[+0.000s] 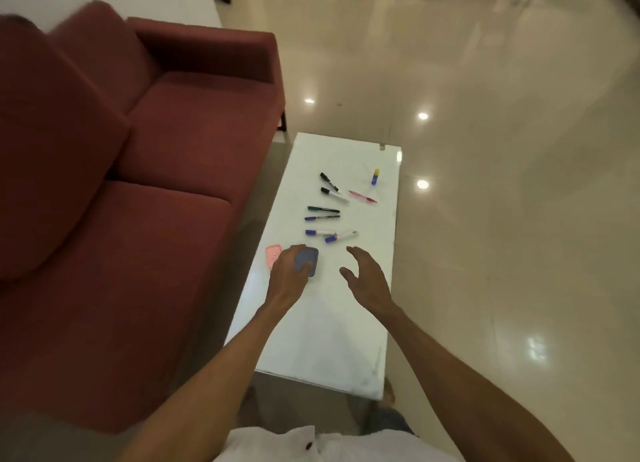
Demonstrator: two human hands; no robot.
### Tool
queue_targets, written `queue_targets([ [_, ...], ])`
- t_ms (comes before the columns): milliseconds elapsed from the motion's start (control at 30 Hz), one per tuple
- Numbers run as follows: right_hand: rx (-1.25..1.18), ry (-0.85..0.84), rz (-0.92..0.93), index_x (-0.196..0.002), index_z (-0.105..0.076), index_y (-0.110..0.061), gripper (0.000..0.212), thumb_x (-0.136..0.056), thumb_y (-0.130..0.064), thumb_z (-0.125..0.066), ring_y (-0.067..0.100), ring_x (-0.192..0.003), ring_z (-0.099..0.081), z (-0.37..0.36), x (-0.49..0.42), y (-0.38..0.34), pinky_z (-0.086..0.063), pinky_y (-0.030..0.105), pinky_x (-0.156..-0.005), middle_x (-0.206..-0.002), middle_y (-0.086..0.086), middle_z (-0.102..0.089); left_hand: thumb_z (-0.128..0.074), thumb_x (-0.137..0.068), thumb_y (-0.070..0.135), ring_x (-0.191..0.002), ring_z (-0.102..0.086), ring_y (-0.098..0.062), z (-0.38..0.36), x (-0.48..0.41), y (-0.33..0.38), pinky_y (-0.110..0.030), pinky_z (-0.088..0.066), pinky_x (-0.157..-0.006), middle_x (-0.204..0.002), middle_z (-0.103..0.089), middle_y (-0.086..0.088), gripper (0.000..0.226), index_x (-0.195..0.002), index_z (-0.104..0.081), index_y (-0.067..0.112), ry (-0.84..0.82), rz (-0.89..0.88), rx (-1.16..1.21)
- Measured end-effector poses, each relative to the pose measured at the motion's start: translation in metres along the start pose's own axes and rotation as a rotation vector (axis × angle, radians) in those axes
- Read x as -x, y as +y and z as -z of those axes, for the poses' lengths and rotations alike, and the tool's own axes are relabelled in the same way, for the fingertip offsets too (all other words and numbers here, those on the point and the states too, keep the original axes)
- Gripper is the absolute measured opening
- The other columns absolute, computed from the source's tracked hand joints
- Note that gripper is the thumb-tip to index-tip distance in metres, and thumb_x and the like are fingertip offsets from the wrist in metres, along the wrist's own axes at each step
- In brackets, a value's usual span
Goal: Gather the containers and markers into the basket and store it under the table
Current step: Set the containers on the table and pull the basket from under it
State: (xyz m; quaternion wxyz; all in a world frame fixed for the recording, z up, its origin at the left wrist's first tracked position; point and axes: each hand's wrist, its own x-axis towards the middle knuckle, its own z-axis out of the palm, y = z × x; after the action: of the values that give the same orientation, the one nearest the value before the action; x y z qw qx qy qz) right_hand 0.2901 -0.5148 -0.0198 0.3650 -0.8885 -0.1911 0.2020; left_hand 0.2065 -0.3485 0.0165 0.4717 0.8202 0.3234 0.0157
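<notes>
Nearest the camera, a white shirt fills the bottom edge, and two bare forearms reach out from it over a long white table whose near half is bare.

The left hand is curled around a blue container at the table's left side, fingers and thumb wrapped over its rim — whether the container is lifted or resting on the surface cannot be told. Just left of it, partly hidden by the hand, a pink container lies flat near the table's edge.

The right hand hovers beside it with fingers spread wide and slightly bent, holding nothing, its fingertips pointing toward the markers.

Beyond the hands the markers lie scattered on the tabletop. Closest are two blue-capped markers, touching at an angle. Past them a green marker and a dark blue marker lie almost parallel, close together. Farther on, two black-capped markers sit side by side, with a pink pen to their right. Farthest of all stands a small blue and yellow item — too small to identify.

A dark red sofa runs along the table's left side, and a glossy cream floor stretches to the right.
</notes>
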Motion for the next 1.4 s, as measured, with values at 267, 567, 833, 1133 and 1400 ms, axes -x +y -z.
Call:
queue_targets([
  [267,0.227,-0.129,0.311,-0.154,-0.033,-0.015,0.061,-0.099,-0.025,-0.057,0.025,-0.154,-0.019,0.072,-0.012,0.028,-0.020,0.040,-0.122,-0.165,0.006,-0.024,-0.061,-0.096,0.021,-0.134,-0.049,-0.029,-0.058,0.054,0.053,-0.037,-0.037,-0.115,-0.147,-0.050,-0.012,0.052,-0.144,-0.045,0.008,0.210,0.091,0.022],
  [567,0.262,-0.135,0.540,-0.152,-0.039,-0.016,0.058,-0.098,-0.027,-0.058,0.024,-0.151,-0.027,0.112,-0.018,0.016,-0.024,0.043,-0.121,-0.162,0.007,-0.031,-0.058,-0.098,0.028,-0.136,-0.047,-0.023,-0.078,0.091,0.079,-0.029,-0.035,-0.112,-0.148,-0.051,-0.005,0.049,-0.144,-0.048,0.014,0.399,0.046,-0.061],
  [833,0.254,-0.287,0.880,-0.151,-0.041,-0.014,0.054,-0.100,-0.028,-0.054,0.027,-0.152,-0.025,0.148,-0.049,0.036,-0.021,0.049,-0.122,-0.162,0.010,-0.032,-0.058,-0.097,0.027,-0.139,-0.043,-0.023,-0.143,0.122,0.108,-0.036,-0.036,-0.115,-0.149,-0.049,-0.004,0.049,-0.144,-0.047,0.016,0.694,0.202,-0.134],
  [1133,0.258,-0.358,1.100,-0.149,-0.043,-0.015,0.054,-0.098,-0.027,-0.057,0.030,-0.149,-0.031,0.229,-0.051,0.088,-0.026,0.048,-0.121,-0.158,0.012,-0.038,-0.051,-0.097,0.038,-0.141,-0.040,-0.025,-0.231,0.165,0.178,-0.041,-0.032,-0.118,-0.151,-0.046,-0.006,0.054,-0.147,-0.044,0.017,0.905,0.279,-0.193],
  [1400,0.272,-0.466,1.106,-0.147,-0.045,-0.014,0.053,-0.097,-0.027,-0.058,0.028,-0.145,-0.038,0.293,-0.019,0.158,-0.031,0.044,-0.117,-0.155,0.010,-0.043,-0.054,-0.099,0.032,-0.138,-0.043,-0.022,-0.341,0.215,0.221,-0.038,-0.035,-0.115,-0.149,-0.047,-0.003,0.050,-0.146,-0.045,0.016,0.975,0.329,-0.112],
])
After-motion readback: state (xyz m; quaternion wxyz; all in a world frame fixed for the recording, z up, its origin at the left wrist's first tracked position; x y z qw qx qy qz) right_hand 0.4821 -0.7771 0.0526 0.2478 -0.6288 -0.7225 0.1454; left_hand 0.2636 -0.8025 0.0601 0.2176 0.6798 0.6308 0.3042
